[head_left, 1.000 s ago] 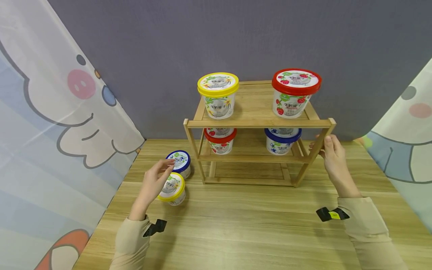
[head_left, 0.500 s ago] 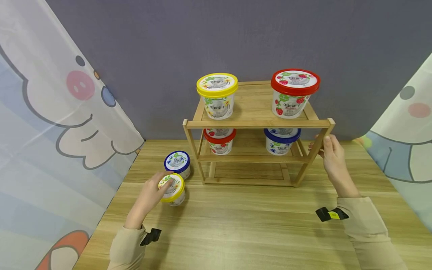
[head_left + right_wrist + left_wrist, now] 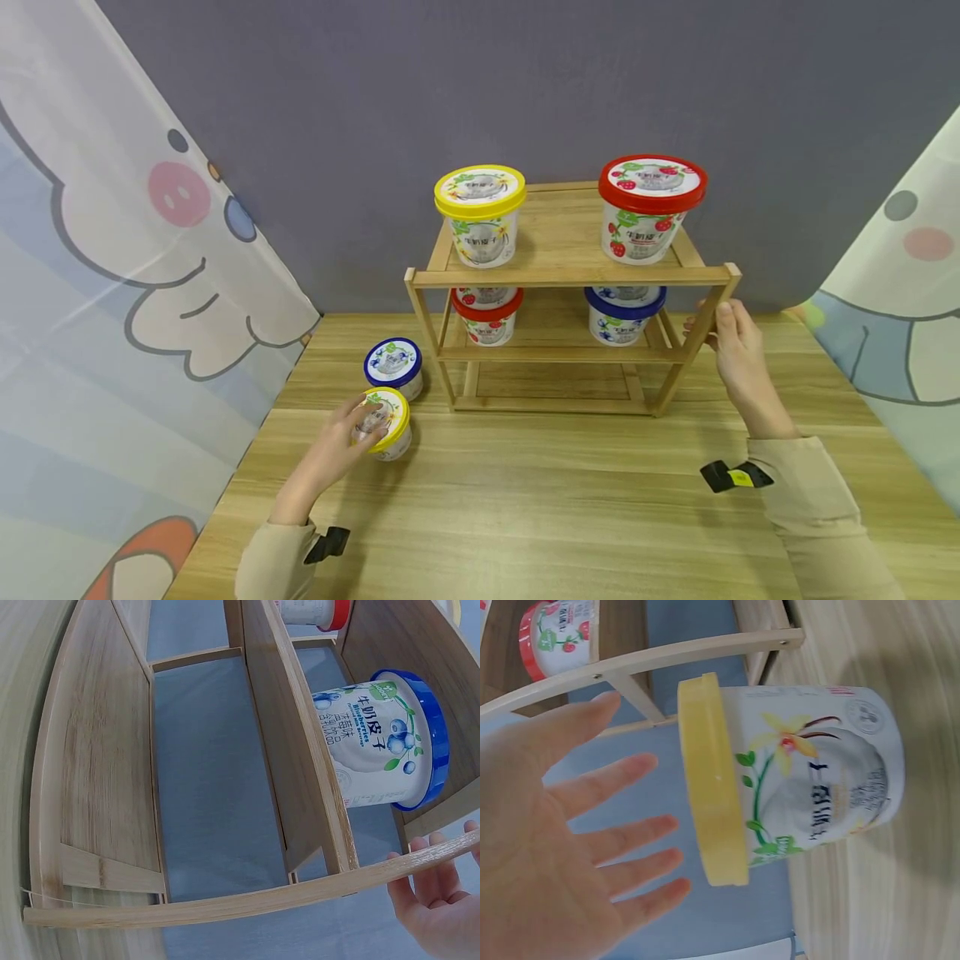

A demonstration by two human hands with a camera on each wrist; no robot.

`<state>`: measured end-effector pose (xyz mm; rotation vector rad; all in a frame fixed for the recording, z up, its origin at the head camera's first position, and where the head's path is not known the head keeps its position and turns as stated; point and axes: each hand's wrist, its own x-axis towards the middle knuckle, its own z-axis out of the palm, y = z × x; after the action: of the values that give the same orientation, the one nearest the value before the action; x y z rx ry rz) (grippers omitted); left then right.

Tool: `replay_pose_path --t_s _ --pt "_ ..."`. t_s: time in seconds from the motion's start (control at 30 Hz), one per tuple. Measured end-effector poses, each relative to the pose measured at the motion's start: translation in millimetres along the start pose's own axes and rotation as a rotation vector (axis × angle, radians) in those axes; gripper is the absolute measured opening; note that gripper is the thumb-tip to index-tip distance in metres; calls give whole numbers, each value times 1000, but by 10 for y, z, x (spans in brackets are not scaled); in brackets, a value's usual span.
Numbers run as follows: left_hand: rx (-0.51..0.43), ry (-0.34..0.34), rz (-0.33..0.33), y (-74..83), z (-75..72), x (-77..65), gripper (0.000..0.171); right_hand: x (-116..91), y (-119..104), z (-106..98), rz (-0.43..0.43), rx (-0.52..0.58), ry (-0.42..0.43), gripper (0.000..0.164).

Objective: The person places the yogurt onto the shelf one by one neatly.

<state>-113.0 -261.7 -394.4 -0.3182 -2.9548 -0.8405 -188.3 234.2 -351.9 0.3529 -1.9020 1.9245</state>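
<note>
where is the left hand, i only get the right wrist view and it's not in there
Observer: The left hand is spread over a yellow-lidded tub that stands on the table.
Operator: anything else standing on the table, left of the rack
Observer: Yes, a blue-lidded tub, just beyond the yellow-lidded one as the head view shows it.
Operator: and what's at the right end of the top shelf
Observer: A red-lidded tub, upright, with strawberries printed on it.
</note>
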Motion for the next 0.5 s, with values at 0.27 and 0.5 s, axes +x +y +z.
replay_pose_path --t_s 0.27,0.5 --pt "26 -21 -18 -68 63 -42 56 4 3 2 -2 11 8 24" --pt "49 -19 -28 -131 116 -63 61 5 7 8 -2 -12 15 25"
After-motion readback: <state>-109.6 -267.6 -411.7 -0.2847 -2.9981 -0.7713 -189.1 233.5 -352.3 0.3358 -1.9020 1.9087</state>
